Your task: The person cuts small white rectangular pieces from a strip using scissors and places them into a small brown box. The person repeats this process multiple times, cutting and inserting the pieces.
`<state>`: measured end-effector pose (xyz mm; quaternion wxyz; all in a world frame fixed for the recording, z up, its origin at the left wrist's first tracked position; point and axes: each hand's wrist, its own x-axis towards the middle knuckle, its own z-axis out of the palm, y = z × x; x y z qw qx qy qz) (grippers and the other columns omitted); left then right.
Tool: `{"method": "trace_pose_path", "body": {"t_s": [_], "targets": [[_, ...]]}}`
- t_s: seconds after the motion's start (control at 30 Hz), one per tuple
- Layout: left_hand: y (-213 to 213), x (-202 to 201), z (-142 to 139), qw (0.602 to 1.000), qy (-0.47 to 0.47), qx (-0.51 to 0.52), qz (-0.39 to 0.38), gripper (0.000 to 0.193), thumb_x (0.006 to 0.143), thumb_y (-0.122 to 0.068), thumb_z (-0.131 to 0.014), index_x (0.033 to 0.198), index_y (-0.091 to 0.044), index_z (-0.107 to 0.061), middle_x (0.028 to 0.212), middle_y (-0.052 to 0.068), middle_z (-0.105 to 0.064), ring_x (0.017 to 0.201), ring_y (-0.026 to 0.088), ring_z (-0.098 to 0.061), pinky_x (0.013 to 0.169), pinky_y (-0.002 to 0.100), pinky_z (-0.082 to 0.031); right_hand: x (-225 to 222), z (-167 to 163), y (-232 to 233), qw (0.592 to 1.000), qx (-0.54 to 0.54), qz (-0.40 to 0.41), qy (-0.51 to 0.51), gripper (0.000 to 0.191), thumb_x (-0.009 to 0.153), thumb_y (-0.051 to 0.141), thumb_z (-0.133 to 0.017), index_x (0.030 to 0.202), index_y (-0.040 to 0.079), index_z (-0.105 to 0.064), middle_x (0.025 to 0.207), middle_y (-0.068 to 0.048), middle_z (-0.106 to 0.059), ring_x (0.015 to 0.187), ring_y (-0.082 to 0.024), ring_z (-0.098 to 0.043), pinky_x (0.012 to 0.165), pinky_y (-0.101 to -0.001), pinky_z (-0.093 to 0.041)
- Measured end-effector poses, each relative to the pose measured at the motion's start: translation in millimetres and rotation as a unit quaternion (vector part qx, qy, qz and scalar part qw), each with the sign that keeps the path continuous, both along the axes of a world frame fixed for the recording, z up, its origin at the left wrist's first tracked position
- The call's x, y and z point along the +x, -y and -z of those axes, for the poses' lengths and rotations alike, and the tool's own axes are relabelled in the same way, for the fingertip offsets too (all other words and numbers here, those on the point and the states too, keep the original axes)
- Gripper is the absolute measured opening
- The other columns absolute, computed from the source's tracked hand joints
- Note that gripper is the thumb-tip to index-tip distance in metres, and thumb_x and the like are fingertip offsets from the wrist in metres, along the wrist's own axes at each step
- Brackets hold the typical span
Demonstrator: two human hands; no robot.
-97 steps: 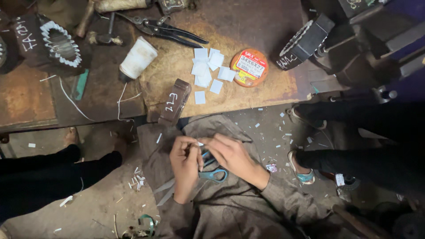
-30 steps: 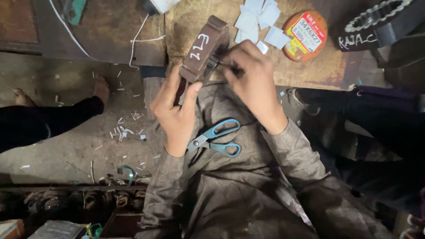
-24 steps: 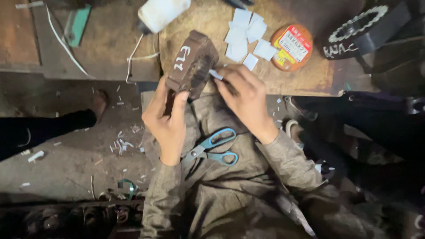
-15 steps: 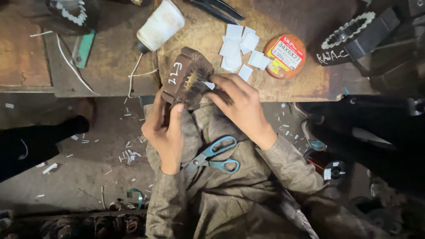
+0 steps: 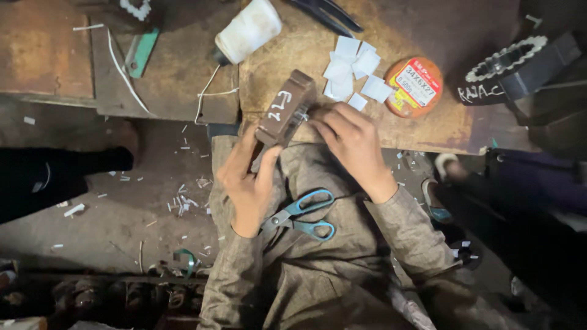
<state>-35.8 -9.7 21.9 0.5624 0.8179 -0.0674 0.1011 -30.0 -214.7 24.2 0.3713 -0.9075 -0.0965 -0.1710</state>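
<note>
Left hand (image 5: 247,177) grips brown block (image 5: 285,109); right hand (image 5: 353,142) fingers on it; scissors (image 5: 302,215) on lap, paper squares (image 5: 354,68) beside.

Left hand (image 5: 247,183) grips brown slotted block (image 5: 284,109) at tabletop (image 5: 183,79) edge, 12 o'clock from it. Right hand (image 5: 354,143) touches block's 3 o'clock side. Blue-handled scissors (image 5: 302,214) on lap at 6 o'clock. White paper squares (image 5: 351,67) at 1 o'clock.

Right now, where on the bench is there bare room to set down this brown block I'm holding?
The wooden bench is bare between the white bottle and the green tool, apart from a loose white cord. Another bare patch lies right of the round orange tin. It is crowded around the white paper squares, just above the right hand.
</note>
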Motion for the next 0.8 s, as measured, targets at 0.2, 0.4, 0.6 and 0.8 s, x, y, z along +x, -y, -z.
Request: {"method": "trace_pose_path", "body": {"t_s": [0.2, 0.4, 0.6, 0.8], "targets": [[-7.1, 9.3, -2.2, 0.999, 0.008, 0.015, 0.028, 0.043, 0.092, -0.009, -0.081, 0.131, -0.002, -0.065, 0.118, 0.018, -0.074, 0.106, 0.026, -0.076, 0.093, 0.033, -0.057, 11.3, 2.6, 4.0, 0.996, -0.066, 0.034, 0.057, 0.026, 0.082, 0.016, -0.091, 0.092, 0.008, -0.069, 0.095, -0.006, -0.068, 0.085, -0.029, -0.066, 0.075, -0.0422, -0.046], [-18.8, 22.2, -1.9, 0.997, 0.018, 0.008, 0.08, 0.043, 0.091, -0.008, -0.08, 0.13, -0.001, -0.065, 0.123, 0.017, -0.073, 0.113, 0.029, -0.074, 0.098, 0.034, -0.056, 24.4, -1.2, 11.7, 0.999, -0.041, -0.019, 0.022, 0.078, 0.083, 0.025, -0.088, 0.144, -0.004, -0.048, 0.143, -0.02, -0.056, 0.133, -0.043, -0.051, 0.115, -0.0491, -0.04], [-14.4, 21.2, 0.9, 0.998, 0.01, -0.004, 0.06, 0.043, 0.091, -0.007, -0.081, 0.13, -0.001, -0.065, 0.121, 0.018, -0.073, 0.11, 0.028, -0.075, 0.096, 0.034, -0.056, 22.1, 8.3, 6.7, 0.997, -0.057, -0.045, -0.008, 0.064, 0.093, 0.017, -0.081, 0.144, -0.005, -0.048, 0.138, -0.021, -0.057, 0.136, -0.04, -0.053, 0.132, -0.0574, -0.019], [-13.2, 17.8, 1.2, 0.997, 0.014, -0.017, 0.068, 0.042, 0.092, -0.006, -0.08, 0.131, -0.001, -0.065, 0.123, 0.018, -0.073, 0.113, 0.028, -0.075, 0.098, 0.034, -0.057, 18.5, 17.9, 5.3, 0.998, -0.056, -0.022, 0.007, 0.068, 0.091, 0.017, -0.084, 0.144, -0.005, -0.049, 0.132, -0.021, -0.059, 0.129, -0.037, -0.055, 0.131, -0.0594, -0.018]]}}
